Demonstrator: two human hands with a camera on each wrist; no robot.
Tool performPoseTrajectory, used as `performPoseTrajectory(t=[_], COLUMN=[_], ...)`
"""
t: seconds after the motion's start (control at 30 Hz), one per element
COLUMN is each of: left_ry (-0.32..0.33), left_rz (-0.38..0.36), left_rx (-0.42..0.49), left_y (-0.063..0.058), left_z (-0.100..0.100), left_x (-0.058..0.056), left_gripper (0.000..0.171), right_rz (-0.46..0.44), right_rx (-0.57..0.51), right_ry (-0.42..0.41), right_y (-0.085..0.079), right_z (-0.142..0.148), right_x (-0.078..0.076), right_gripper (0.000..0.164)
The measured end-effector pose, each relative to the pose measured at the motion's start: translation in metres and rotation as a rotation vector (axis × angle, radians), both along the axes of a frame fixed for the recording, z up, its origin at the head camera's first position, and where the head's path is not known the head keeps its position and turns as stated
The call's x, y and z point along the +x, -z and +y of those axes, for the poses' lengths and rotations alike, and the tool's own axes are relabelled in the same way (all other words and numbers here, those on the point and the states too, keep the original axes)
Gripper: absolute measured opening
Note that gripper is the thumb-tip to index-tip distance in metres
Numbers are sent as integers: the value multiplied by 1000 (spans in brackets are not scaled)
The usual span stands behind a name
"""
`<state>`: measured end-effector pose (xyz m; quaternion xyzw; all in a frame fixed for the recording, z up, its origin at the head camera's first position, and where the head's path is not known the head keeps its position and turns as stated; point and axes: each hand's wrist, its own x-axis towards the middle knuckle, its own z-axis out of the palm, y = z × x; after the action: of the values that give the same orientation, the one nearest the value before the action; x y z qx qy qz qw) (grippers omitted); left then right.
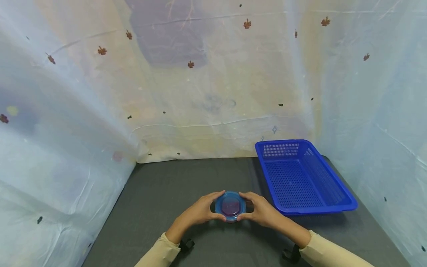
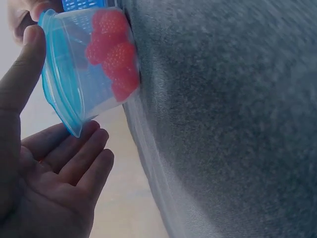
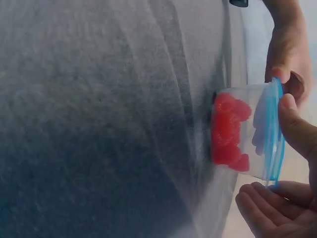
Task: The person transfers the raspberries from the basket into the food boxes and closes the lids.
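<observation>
A small clear plastic container (image 2: 106,59) with a translucent blue lid (image 1: 231,205) stands upright on the grey cloth in front of me. Red raspberry-like pieces (image 3: 228,131) fill its lower part. My left hand (image 1: 201,211) grips the lid's left side, thumb on the near edge and fingers reaching to the far edge. On the opposite side, my right hand (image 1: 263,211) holds the rim the same way. Both wrist views show thumb tips on the lid and fingertips at its far rim. The lid sits over the whole opening.
A blue perforated plastic basket (image 1: 293,181) stands on the right of the grey cloth-covered table (image 1: 173,185), just beyond my right hand. Pale patterned sheeting (image 1: 213,92) hangs behind the table and along both sides.
</observation>
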<state>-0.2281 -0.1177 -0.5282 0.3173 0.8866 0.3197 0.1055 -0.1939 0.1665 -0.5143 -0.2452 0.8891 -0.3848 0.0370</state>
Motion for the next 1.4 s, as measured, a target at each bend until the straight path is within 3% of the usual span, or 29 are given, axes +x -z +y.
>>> performPoseTrajectory(t=[0.63, 0.9, 1.1, 1.27, 1.4], left_ry=[8, -11, -20, -45, -86], left_rz=[-4, -12, -9, -11, 81], left_rx=[-41, -20, -57, -82, -71], left_y=[-6, -8, -7, -13, -29], left_z=[-4, -4, -4, -6, -13], left_x=[-1, 1, 2, 3, 0], left_gripper=[101, 101, 104, 104, 97], right_rz=[24, -10, -33, 19, 149], right_rx=[72, 137, 168, 140, 113], right_ry=[-6, -25, -36, -1, 53], right_y=[3, -8, -12, -21, -37], right_z=[-7, -10, -10, -5, 8], right_x=[-1, 0, -1, 5, 3], right_gripper=[92, 92, 95, 93, 84])
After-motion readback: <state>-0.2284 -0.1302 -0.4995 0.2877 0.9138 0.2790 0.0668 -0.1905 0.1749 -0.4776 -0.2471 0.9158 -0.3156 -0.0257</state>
